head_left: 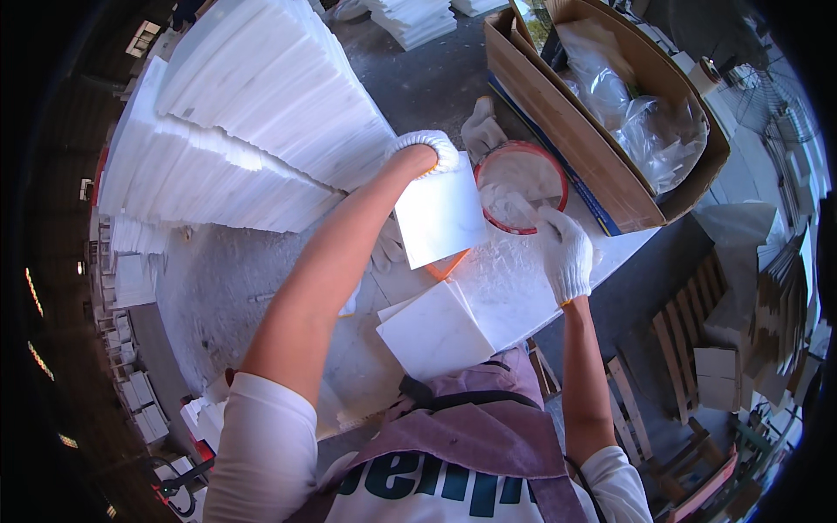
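White marble, smooth and faintly grey-veined, makes up the square tile that the left hand holds. That hand wears a knitted white cotton glove with an orange cuff edge and is clenched over the tile's upper edge, fingers curled across the top, so the slab hangs upright and slightly tilted above the dusty grey worktable.

Just right of the held tile sits a shallow round red-rimmed bowl with a whitish, wet-looking film inside. The right hand, gloved the same way, rests below and right of that bowl, fingers loosely bent and pressed on a crinkled sheet of clear plastic spread over the table — whether it pinches the sheet or only touches it, I cannot tell.

Below the held tile, near the person's purple apron, lies a 2nd square white marble tile, flat, with matte face and crisp edges. A small orange corner of something pokes out under the held tile; what it is stays unclear.

Left of the held tile, long fanned stacks of thin white tiles lean in ridged, stepped rows, their cut edges rough. Right of the bowl stands an open brown cardboard box — corrugated, long and rectangular — stuffed with crumpled transparent plastic bags. A spare crumpled white glove lies between the tile stacks and the box.
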A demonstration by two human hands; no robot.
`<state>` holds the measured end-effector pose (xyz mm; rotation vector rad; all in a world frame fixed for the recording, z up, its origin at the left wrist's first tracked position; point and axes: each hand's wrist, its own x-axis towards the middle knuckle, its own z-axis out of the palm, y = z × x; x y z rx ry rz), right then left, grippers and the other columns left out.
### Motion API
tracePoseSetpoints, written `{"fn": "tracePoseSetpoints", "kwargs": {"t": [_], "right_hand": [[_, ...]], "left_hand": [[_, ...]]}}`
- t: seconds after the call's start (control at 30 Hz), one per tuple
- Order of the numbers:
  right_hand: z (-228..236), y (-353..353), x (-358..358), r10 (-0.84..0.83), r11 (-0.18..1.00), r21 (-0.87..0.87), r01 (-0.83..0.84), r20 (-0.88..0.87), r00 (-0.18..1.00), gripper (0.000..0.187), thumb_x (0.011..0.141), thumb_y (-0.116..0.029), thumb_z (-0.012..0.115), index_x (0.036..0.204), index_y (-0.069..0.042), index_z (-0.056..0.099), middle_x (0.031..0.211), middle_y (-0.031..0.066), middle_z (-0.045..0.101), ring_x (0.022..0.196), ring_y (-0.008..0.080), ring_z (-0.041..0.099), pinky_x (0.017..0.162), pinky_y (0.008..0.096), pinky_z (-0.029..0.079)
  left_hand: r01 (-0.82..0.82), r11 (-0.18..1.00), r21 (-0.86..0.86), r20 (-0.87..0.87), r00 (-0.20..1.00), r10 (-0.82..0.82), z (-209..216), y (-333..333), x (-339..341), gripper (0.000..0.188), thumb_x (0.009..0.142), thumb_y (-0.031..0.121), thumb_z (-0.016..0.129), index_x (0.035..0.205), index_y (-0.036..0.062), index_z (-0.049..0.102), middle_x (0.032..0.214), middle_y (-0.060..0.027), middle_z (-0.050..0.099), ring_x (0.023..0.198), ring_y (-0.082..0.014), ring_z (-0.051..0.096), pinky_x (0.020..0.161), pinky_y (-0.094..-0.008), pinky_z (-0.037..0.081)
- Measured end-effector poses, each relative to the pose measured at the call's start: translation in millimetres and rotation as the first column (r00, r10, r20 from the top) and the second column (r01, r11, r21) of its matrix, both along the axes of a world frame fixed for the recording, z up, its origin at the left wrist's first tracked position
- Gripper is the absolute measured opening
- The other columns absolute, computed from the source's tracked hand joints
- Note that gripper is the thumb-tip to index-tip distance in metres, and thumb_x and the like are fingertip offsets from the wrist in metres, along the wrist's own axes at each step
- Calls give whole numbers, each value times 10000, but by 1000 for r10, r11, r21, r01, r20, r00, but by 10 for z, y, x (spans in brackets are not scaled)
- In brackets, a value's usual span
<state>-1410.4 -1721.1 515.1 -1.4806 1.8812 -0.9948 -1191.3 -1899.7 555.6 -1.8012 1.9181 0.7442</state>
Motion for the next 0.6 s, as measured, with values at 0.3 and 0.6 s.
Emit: {"fn": "tracePoseSetpoints", "kwargs": {"t": [0.3, 0.6], "right_hand": [[-95, 239, 80, -138, 990, 70, 125, 236, 962, 236, 867, -77, 624, 1091, -22, 676, 940, 144, 688, 804, 241, 653, 748, 329, 502], [-179, 509, -76, -133, 990, -10, 138, 210, 969, 236, 897, -96, 608, 1108, -12, 672, 817, 54, 641, 663, 113, 583, 615, 265, 481]], "left_hand": [[503, 835, -223, 414, 824, -385, 484, 363, -600, 237, 853, 210, 560, 964, 123, 750, 980, -87, 724, 916, -267, 698, 708, -416, 553], [218, 945, -244, -97, 964, -248, 227, 221, 252, 514, 862, 469, 556, 937, -18, 699, 869, -228, 682, 801, -339, 682, 688, -433, 501]]}}
